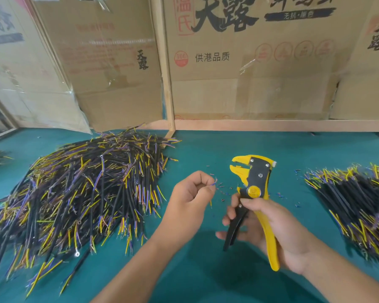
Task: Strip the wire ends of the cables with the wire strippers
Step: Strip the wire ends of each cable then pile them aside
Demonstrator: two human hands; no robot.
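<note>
— Cable [214, 184] position? Grasp?
— Pinched in curled left hand [192, 193], thin coloured ends poking out toward tool head. Body of cable hidden in fist.
— Wire strippers [253, 193]?
— Gripped by right hand [269, 224] around yellow and black handles, head up and gaping, just beside wire ends, not touching. Probably poised for feeding in.
— Stock?
— Large pile [79, 189] at left, likely unworked; smaller pile [357, 202] at right. Insulation scraps [224, 192] on green mat [206, 276] between hands.
— Markings?
— Cardboard boxes [249, 62] behind: "天露", "供港品质", "温氏". Smaller print illegible.
</note>
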